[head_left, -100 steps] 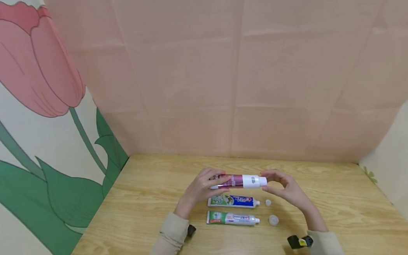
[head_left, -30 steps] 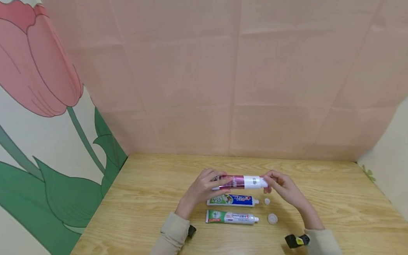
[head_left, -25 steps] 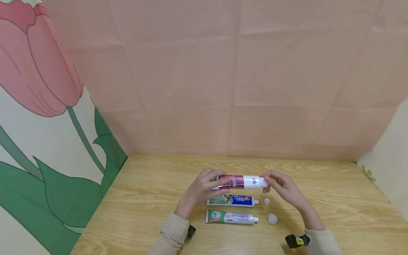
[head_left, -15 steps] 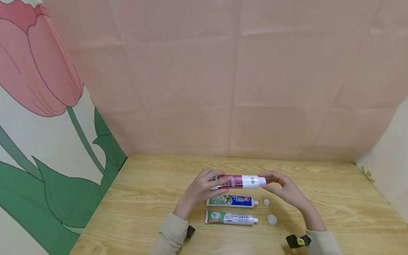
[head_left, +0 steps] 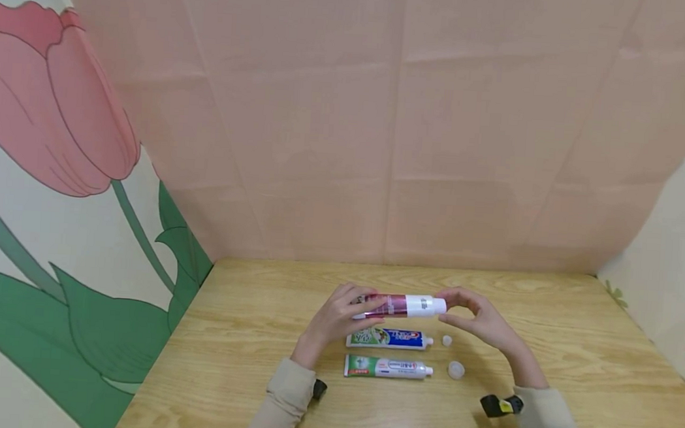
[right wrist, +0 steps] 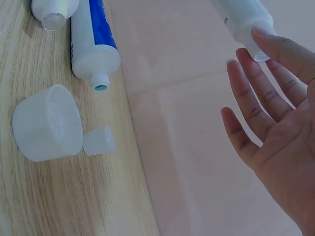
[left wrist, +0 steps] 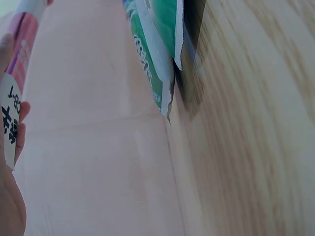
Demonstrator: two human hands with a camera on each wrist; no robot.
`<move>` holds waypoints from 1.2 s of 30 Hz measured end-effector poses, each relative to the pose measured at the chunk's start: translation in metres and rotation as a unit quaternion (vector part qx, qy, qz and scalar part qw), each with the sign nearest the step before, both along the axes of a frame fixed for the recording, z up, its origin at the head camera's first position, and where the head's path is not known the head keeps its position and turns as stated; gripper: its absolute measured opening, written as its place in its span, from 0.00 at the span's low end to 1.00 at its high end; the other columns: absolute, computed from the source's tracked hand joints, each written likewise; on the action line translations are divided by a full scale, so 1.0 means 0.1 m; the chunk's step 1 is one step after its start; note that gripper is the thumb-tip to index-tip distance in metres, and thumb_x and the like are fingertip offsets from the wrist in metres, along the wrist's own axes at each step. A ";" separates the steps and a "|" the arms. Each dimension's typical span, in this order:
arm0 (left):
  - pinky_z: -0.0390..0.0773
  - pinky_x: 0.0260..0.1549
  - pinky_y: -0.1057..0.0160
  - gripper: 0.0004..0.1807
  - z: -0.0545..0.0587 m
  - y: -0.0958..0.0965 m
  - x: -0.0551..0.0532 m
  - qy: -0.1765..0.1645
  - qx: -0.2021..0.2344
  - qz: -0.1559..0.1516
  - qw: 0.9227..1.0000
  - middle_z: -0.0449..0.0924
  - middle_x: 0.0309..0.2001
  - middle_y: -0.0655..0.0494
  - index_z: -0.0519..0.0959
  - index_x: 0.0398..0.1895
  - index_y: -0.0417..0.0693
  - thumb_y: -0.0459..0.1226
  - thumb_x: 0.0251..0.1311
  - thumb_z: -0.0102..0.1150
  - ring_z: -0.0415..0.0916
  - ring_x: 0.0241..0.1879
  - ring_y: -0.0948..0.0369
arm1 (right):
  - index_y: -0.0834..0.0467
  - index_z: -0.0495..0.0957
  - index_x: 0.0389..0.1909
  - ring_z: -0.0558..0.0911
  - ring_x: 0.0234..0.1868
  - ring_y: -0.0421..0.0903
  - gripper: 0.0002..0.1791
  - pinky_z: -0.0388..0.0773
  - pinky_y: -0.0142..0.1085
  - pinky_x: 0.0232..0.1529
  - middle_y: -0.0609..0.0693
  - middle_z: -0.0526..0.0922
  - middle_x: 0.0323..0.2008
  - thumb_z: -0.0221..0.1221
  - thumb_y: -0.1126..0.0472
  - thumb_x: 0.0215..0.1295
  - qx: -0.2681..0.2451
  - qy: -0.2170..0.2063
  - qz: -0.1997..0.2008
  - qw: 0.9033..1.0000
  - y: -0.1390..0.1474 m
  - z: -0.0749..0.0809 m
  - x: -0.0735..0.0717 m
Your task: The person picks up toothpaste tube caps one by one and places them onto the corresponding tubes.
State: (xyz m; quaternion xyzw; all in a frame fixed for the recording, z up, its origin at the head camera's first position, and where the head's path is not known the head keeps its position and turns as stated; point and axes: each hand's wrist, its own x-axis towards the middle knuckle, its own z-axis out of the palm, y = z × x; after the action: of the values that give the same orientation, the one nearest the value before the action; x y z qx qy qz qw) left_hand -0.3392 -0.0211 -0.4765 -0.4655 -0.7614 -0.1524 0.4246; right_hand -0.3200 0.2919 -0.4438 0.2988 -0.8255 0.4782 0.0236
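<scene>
1. Curled left hand (head_left: 336, 313) is gripping maroon-and-white toothpaste tube (head_left: 401, 305) above wooden table (head_left: 239, 365).
2. Half-curled right hand (head_left: 484, 321) is pinching its white plastic cap (head_left: 440, 306).
3. Hold is apparently serving cap-turning, calling next for steady twisting.

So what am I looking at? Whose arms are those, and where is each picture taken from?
They belong to a person, bare-handed, not a machine. The wide picture comes from a camera on the person's head; the close ones come from the left wrist camera and the right wrist camera. On the wooden table lie a blue-green toothpaste tube and a green-white toothpaste tube, both uncapped, with a small cap and a bigger cap beside them. The left grip holds a maroon-white toothpaste tube off the table; the right grip pinches its white cap.
</scene>
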 end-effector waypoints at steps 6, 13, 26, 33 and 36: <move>0.74 0.47 0.70 0.27 -0.01 0.00 0.00 -0.003 -0.002 0.000 1.000 0.80 0.45 0.56 0.82 0.47 0.56 0.48 0.38 0.74 0.73 0.42 0.63 | 0.51 0.77 0.49 0.76 0.44 0.39 0.17 0.68 0.47 0.48 0.44 0.81 0.40 0.63 0.60 0.58 0.001 0.000 -0.008 1.000 0.09 -0.21 -0.14; 0.74 0.48 0.70 0.27 -0.02 0.01 -0.01 -0.008 -0.003 0.002 1.000 0.80 0.45 0.56 0.81 0.47 0.57 0.48 0.38 0.73 0.73 0.43 0.63 | 0.51 0.79 0.46 0.75 0.43 0.39 0.13 0.67 0.45 0.46 0.45 0.81 0.37 0.62 0.58 0.59 0.012 -0.010 -0.018 1.000 0.11 -0.22 -0.16; 0.73 0.49 0.70 0.25 -0.03 0.03 -0.02 -0.002 -0.009 -0.006 1.000 0.79 0.45 0.56 0.80 0.49 0.57 0.49 0.44 0.70 0.73 0.44 0.63 | 0.49 0.80 0.40 0.75 0.42 0.38 0.06 0.64 0.47 0.47 0.42 0.81 0.35 0.60 0.58 0.62 0.033 0.001 -0.021 0.999 0.11 -0.22 -0.15; 0.72 0.51 0.69 0.25 -0.05 0.04 -0.02 -0.008 -0.006 -0.014 1.000 0.79 0.46 0.56 0.80 0.49 0.58 0.48 0.43 0.71 0.72 0.44 0.63 | 0.49 0.79 0.38 0.76 0.40 0.38 0.05 0.64 0.55 0.49 0.43 0.81 0.34 0.57 0.61 0.64 0.040 0.021 -0.010 0.999 0.10 -0.24 -0.17; 0.71 0.52 0.68 0.24 -0.05 0.04 -0.02 -0.009 -0.007 -0.010 1.000 0.78 0.46 0.56 0.80 0.49 0.59 0.48 0.45 0.69 0.72 0.44 0.63 | 0.49 0.78 0.37 0.76 0.40 0.38 0.05 0.64 0.61 0.49 0.45 0.81 0.34 0.56 0.62 0.65 0.047 0.031 -0.009 0.998 0.10 -0.24 -0.16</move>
State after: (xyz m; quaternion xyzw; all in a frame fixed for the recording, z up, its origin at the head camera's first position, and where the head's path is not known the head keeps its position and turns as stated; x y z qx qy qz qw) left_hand -0.3410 -0.0172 -0.4816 -0.4751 -0.7613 -0.1552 0.4131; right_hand -0.3364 0.3020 -0.4678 0.3067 -0.8487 0.4291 0.0394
